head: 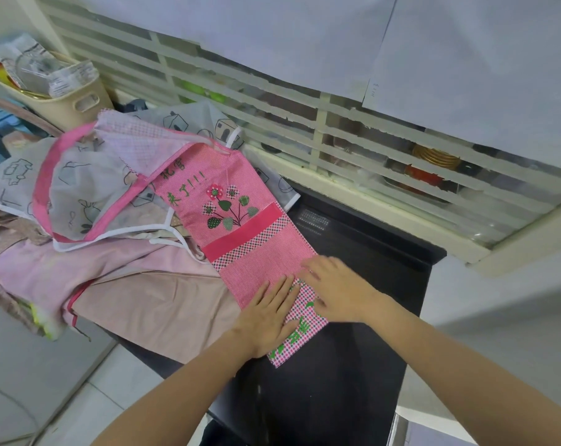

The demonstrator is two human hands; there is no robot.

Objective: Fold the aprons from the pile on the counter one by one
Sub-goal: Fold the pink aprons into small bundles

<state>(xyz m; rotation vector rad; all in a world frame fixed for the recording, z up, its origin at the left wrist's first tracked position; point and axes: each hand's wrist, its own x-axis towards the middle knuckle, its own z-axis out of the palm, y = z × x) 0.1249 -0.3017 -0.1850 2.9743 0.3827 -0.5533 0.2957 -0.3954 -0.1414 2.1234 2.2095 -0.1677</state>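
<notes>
Pink apron [240,226] is laid as a long folded strip across the frame centre, near end on the black table [353,365]. Left hand [266,317] and right hand [333,288] are pressed flat on that end, fingers straight. Pile [89,194] is heaped at left, basket [66,104] upper left.

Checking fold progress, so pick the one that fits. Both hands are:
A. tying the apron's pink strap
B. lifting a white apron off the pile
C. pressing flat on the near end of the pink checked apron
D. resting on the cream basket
C: the left hand and right hand lie with straight fingers on the near end of the pink checked apron, which is spread lengthwise on the dark counter.
</notes>
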